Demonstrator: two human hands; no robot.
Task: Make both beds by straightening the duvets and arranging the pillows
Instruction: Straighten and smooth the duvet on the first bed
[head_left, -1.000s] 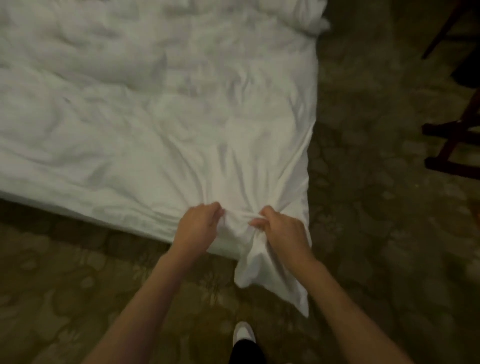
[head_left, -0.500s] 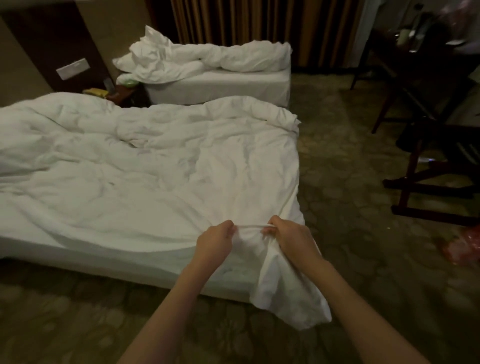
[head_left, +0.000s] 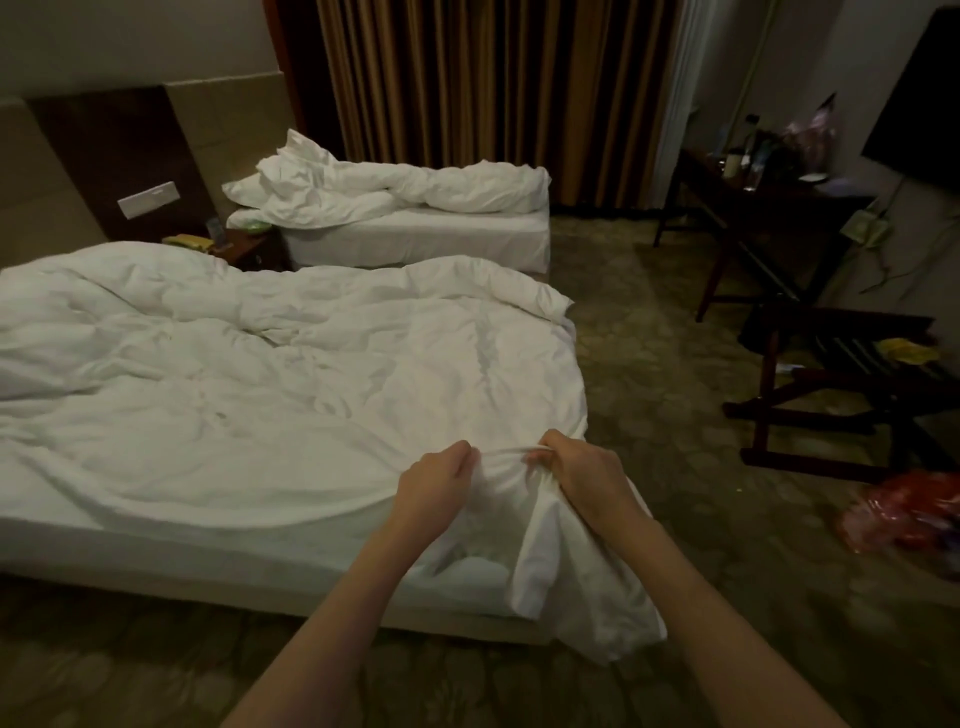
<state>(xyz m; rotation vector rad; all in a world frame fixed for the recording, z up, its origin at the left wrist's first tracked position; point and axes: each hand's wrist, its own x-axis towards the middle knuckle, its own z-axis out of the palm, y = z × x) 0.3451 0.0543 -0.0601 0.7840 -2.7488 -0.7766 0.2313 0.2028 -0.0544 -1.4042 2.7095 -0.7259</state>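
The task is only at its beginning. The left hand (head_left: 434, 483) and the right hand (head_left: 584, 475) are close together at the foot corner of the near bed (head_left: 156, 551), and both have their fingers curled tightly on the edge of the near duvet (head_left: 291, 384). Between the two fists a short piece of the hem is stretched tight. Below the right hand the corner of the duvet hangs down over the mattress edge toward the carpet (head_left: 675, 364).

The near duvet covers most of the bed, but it is full of wrinkles, and along its far side the cloth is folded and bunched up. No pillow is visible on this bed; maybe one is under the raised part at the head end, but the room is dim and I cannot tell.

The far bed (head_left: 415, 241) is not touched yet, in my judgement: the far duvet (head_left: 467, 189) lies there in a long heap, and a pillow (head_left: 311, 200) is half buried at the head end.

So what remains is to pull the near duvet flat, put its pillows in place, and then do the whole far bed.
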